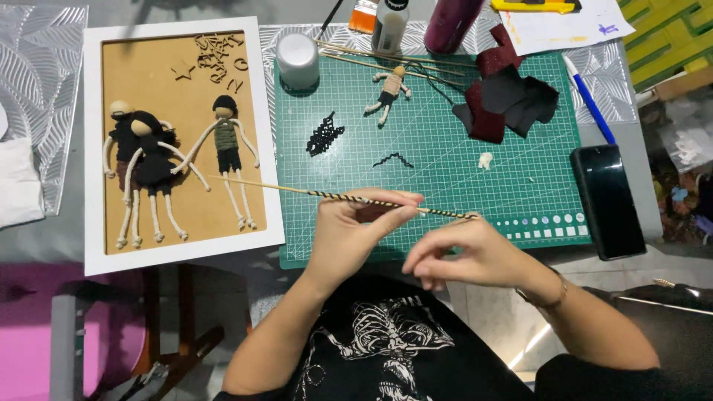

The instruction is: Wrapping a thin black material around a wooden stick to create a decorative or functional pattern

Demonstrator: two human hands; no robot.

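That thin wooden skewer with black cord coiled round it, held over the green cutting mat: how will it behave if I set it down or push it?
The thin wooden skewer looks straight and stiff, spanning unsupported from the left hand toward the white-framed board. It is probably very light. Being round, it may roll on the green cutting mat; the coiled black cord might slip.

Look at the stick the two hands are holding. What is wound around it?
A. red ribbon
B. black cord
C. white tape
B: black cord spirals along the thin wooden stick, which the left hand pinches from below while the right hand holds its end, over the green cutting mat.
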